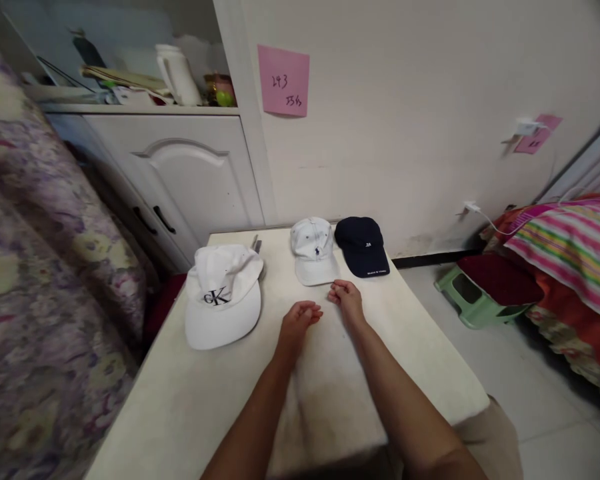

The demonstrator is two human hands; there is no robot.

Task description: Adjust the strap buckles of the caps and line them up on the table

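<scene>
Three caps lie on a cream table (190, 400). A white cap with black letters (223, 293) is at the left. A smaller white cap with a small dark logo (313, 250) sits at the far middle, and a dark navy cap (363, 245) lies just right of it. My left hand (300, 320) rests on the table in front of the smaller white cap, fingers curled with nothing in them. My right hand (347, 298) rests beside it, close to that cap's brim, fingers also curled and holding nothing.
A white cabinet (180, 173) with a cluttered shelf stands behind the table at the left. A floral fabric (35, 267) fills the left edge. A green stool (473, 297) and a bed with striped bedding (575, 253) are at the right. A pink note (283, 81) hangs on the wall.
</scene>
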